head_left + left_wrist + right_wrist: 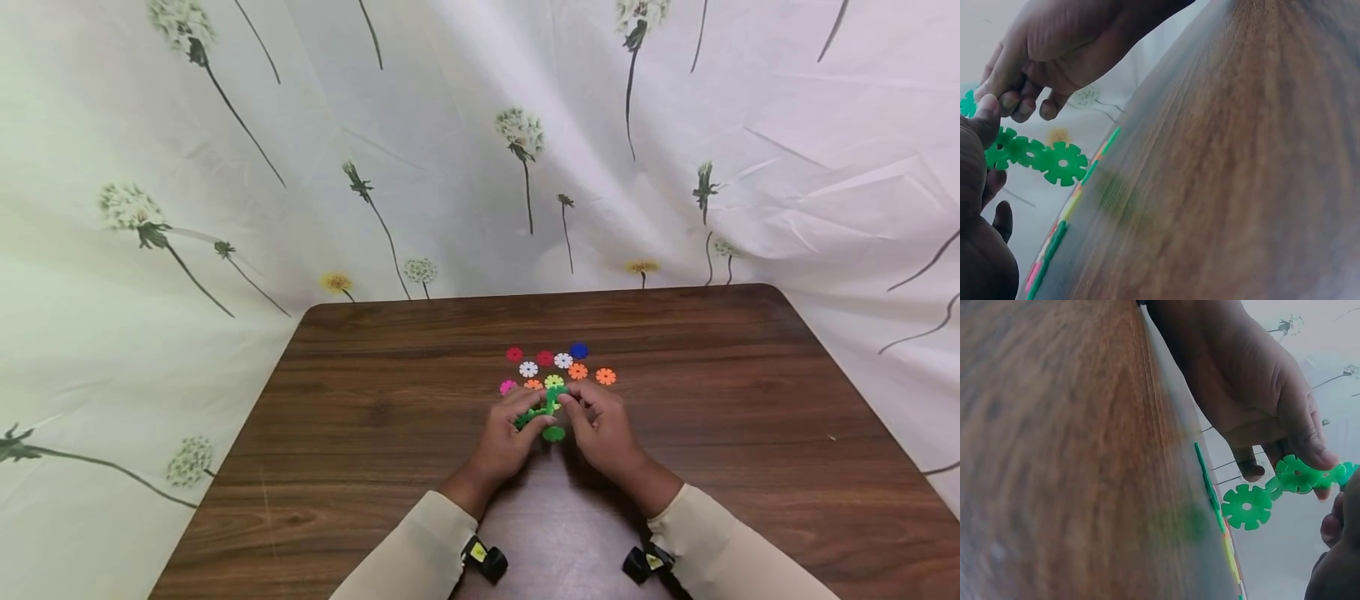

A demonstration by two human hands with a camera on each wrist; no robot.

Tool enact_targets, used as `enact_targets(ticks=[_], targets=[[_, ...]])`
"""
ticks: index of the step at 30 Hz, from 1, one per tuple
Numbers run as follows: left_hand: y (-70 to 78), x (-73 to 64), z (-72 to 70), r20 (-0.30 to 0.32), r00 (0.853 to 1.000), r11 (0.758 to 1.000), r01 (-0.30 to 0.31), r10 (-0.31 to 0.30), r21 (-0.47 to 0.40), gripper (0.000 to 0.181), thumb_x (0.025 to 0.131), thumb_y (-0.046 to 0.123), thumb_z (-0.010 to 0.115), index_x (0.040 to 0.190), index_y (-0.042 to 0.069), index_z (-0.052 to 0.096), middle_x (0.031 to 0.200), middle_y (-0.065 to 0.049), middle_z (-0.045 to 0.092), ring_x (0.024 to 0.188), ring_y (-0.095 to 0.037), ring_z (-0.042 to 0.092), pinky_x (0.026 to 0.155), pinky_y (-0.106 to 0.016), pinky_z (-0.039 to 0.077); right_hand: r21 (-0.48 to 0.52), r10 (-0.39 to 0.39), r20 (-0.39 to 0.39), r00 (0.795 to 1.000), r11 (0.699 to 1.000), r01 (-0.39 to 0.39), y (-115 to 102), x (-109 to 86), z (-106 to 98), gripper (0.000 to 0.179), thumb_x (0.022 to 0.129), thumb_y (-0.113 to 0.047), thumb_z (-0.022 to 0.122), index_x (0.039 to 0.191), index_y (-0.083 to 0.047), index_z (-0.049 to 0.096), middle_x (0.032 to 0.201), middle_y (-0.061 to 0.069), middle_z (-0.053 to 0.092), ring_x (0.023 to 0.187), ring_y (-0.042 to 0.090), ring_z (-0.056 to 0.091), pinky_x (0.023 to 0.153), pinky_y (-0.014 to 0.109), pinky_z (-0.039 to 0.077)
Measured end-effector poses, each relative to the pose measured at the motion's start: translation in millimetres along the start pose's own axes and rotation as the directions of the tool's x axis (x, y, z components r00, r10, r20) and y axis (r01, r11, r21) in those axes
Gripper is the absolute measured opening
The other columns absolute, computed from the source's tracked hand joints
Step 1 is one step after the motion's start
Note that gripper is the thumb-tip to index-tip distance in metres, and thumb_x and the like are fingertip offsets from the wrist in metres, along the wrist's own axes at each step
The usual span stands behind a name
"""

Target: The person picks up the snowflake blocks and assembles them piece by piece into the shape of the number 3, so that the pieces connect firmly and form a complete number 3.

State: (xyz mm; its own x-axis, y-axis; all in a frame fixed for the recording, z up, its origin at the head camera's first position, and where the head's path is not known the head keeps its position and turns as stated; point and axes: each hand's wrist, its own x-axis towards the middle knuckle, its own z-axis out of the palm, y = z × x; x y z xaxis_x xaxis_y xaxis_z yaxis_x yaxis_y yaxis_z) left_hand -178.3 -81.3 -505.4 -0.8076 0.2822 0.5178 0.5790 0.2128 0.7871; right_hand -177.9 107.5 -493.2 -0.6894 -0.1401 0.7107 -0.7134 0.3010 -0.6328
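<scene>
Both hands meet over the table on a chain of green notched interlocking discs (553, 402), the discs slotted into one another at angles. My left hand (501, 442) pinches its left part between thumb and fingers. The right hand (611, 433) grips the upper right end with thumb and fingertips. In the left wrist view, several joined discs (1063, 164) hang out beyond the fingers. The right wrist view shows an end disc (1246, 506) sticking out free below the left thumb. A loose green disc (554, 434) lies on the table between the hands.
Just beyond the hands, loose notched discs lie on the brown wooden table (360, 467): red (514, 354), white (528, 369), blue (579, 351), orange (605, 377), pink (508, 387) and yellow-green (554, 382). A dandelion-patterned cloth (450, 167) hangs behind the table.
</scene>
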Motion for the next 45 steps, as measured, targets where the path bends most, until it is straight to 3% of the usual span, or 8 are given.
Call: enact_targets(ticks=[7, 13, 18, 23, 29, 33, 37, 45], targets=[[-1.4, -0.9, 1.1, 0.003, 0.999, 0.998, -0.04, 0.04, 0.052, 0.036, 0.099, 0.005, 0.077, 0.135, -0.004, 0.074, 0.122, -0.017, 0.079, 0.11, -0.029, 0.069, 0.097, -0.035, 0.059, -0.111, 0.004, 0.047, 0.999, 0.994, 0.001, -2, 1.3, -1, 0.012, 0.099, 0.008, 0.073, 0.101, -0.003, 0.074, 0.093, 0.008, 0.076, 0.082, 0.01, 0.066, 0.072, 0.024, 0.056], [-1.2, 1.2, 0.3, 0.005, 1.0, 1.0, 0.0, 0.0, 0.023, 0.034, 0.097, 0.006, 0.08, 0.129, -0.003, 0.076, 0.119, -0.017, 0.08, 0.11, -0.031, 0.07, 0.098, -0.044, 0.061, -0.085, -0.022, 0.029, 0.999, 0.996, 0.024, 0, 1.7, -1, 0.015, 0.095, 0.014, 0.074, 0.097, -0.001, 0.073, 0.092, 0.011, 0.077, 0.08, 0.015, 0.068, 0.075, 0.02, 0.056], [-2.2, 0.9, -1.1, 0.002, 1.0, 1.0, 0.009, -0.009, -0.022, 0.028, 0.102, 0.008, 0.076, 0.13, 0.001, 0.076, 0.124, -0.014, 0.079, 0.116, -0.026, 0.071, 0.1, -0.053, 0.061, -0.063, -0.062, 0.009, 0.998, 0.996, 0.062, 3, -0.3, 2, 0.023, 0.087, 0.022, 0.075, 0.094, 0.0, 0.071, 0.088, 0.009, 0.075, 0.078, 0.017, 0.067, 0.076, 0.016, 0.053], [-2.5, 2.5, -0.8, -0.059, 0.998, 0.999, -0.032, 0.029, -0.04, 0.023, 0.106, 0.005, 0.07, 0.128, -0.001, 0.075, 0.123, -0.015, 0.079, 0.116, -0.021, 0.074, 0.097, -0.053, 0.062, -0.038, -0.047, 0.016, 0.999, 0.998, 0.048, 3, -0.2, 3, 0.024, 0.088, 0.021, 0.075, 0.096, -0.002, 0.073, 0.087, 0.008, 0.075, 0.082, 0.015, 0.069, 0.08, 0.017, 0.054], [-3.2, 5.2, 2.2, -0.121, 0.988, 0.995, -0.099, 0.095, -0.029, 0.012, 0.104, 0.0, 0.071, 0.113, 0.001, 0.079, 0.109, -0.016, 0.082, 0.103, -0.023, 0.078, 0.089, -0.046, 0.065, -0.037, -0.063, 0.015, 0.998, 0.997, 0.064, 4, -1.7, 3, 0.021, 0.092, 0.015, 0.075, 0.102, -0.004, 0.075, 0.088, 0.006, 0.075, 0.08, 0.014, 0.067, 0.078, 0.019, 0.054], [-3.1, 4.9, 2.0, -0.161, 0.983, 0.996, -0.093, 0.091, -0.004, 0.01, 0.103, -0.001, 0.072, 0.11, 0.001, 0.079, 0.106, -0.015, 0.083, 0.095, -0.027, 0.078, 0.079, -0.044, 0.066, -0.003, -0.018, 0.006, 1.0, 1.0, 0.018, 9, -2.6, 2, 0.011, 0.097, 0.008, 0.072, 0.105, 0.002, 0.077, 0.089, 0.011, 0.077, 0.076, 0.022, 0.07, 0.076, 0.019, 0.057], [-2.0, 4.3, 0.9, -0.177, 0.982, 0.998, -0.061, 0.061, 0.008, 0.009, 0.104, 0.002, 0.071, 0.109, 0.003, 0.079, 0.104, -0.013, 0.083, 0.092, -0.026, 0.077, 0.079, -0.041, 0.066, -0.01, 0.05, -0.021, 0.999, 0.999, -0.05, 16, -2.1, 0, 0.008, 0.099, 0.007, 0.072, 0.105, 0.006, 0.077, 0.094, 0.017, 0.08, 0.076, 0.03, 0.074, 0.075, 0.022, 0.059], [-5.8, 2.9, 0.6, -0.214, 0.977, 1.0, -0.014, 0.008, -0.025, 0.007, 0.106, 0.004, 0.07, 0.109, 0.006, 0.077, 0.102, -0.012, 0.081, 0.092, -0.019, 0.076, 0.08, -0.039, 0.066, -0.088, 0.128, -0.11, 0.986, 0.986, -0.138, 33, -0.3, -7, 0.01, 0.091, 0.013, 0.079, 0.1, 0.009, 0.076, 0.087, 0.015, 0.078, 0.075, 0.021, 0.069, 0.07, 0.022, 0.056]])
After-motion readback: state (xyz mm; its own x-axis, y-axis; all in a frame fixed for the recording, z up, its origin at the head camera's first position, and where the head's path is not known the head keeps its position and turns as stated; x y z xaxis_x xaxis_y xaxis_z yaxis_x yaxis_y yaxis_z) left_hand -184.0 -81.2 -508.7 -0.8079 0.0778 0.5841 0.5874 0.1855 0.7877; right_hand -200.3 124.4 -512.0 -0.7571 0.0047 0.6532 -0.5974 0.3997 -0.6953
